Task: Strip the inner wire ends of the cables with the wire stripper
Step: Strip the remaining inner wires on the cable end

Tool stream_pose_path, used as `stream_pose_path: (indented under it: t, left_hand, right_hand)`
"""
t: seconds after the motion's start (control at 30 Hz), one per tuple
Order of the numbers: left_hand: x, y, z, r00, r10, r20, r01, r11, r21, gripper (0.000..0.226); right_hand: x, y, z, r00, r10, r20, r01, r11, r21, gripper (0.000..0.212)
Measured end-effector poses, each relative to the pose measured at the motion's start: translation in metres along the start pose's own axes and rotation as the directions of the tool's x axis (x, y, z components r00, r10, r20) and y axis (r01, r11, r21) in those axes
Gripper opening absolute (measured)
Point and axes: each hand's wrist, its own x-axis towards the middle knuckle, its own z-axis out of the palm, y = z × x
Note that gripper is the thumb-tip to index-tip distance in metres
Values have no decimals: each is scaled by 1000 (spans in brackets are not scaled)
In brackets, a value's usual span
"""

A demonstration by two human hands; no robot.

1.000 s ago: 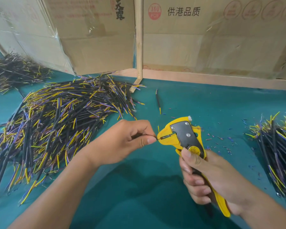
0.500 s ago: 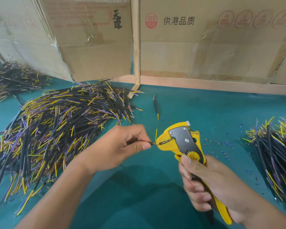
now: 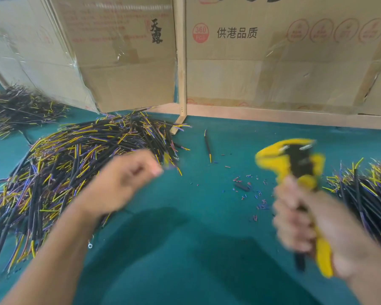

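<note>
My right hand (image 3: 304,227) grips the handles of the yellow and black wire stripper (image 3: 295,159), which stands upright with its jaws pointing left, above the green table (image 3: 185,249). My left hand (image 3: 123,183) is well to the left of it, fingers curled and pinching a thin black cable (image 3: 168,163). Only a blurred yellow tip of that cable shows past my fingertips. Both hands are motion-blurred. A wide gap lies between the cable tip and the stripper jaws.
A large pile of black cables with yellow and purple ends (image 3: 75,164) lies at the left, a smaller pile (image 3: 372,194) at the right, another (image 3: 15,108) at the far left. One loose cable (image 3: 207,146) and insulation scraps (image 3: 251,190) lie mid-table. Cardboard boxes (image 3: 273,62) and a wooden post (image 3: 182,62) stand behind.
The cable end has left the stripper jaws. My left hand has pulled away to the left with the cable and my right hand has swung the stripper to the right.
</note>
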Motion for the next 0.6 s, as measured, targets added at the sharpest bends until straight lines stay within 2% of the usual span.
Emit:
stream_pose_path:
  t: [0.07, 0.2, 0.27, 0.43, 0.6]
  left_hand:
    - [2, -4, -6, 994, -37, -100, 28, 996, -90, 17]
    - [5, 3, 28, 996, -38, 86, 43, 998, -50, 17]
    - [4, 2, 26, 995, -34, 89, 40, 997, -66, 18]
    - [3, 9, 30, 995, -22, 101, 35, 991, -128, 17]
    - [4, 12, 32, 993, -34, 113, 53, 983, -175, 17]
  right_hand:
    - [-1, -11, -8, 997, -71, -20, 72, 995, 74, 60]
    - [9, 19, 2, 999, 32, 38, -34, 997, 66, 42]
    - [17, 33, 1, 994, 45, 97, -54, 994, 97, 34]
    - [34, 51, -20, 970, 91, 226, -132, 976, 172, 31]
    - [49, 66, -31, 951, 131, 279, -191, 961, 202, 31]
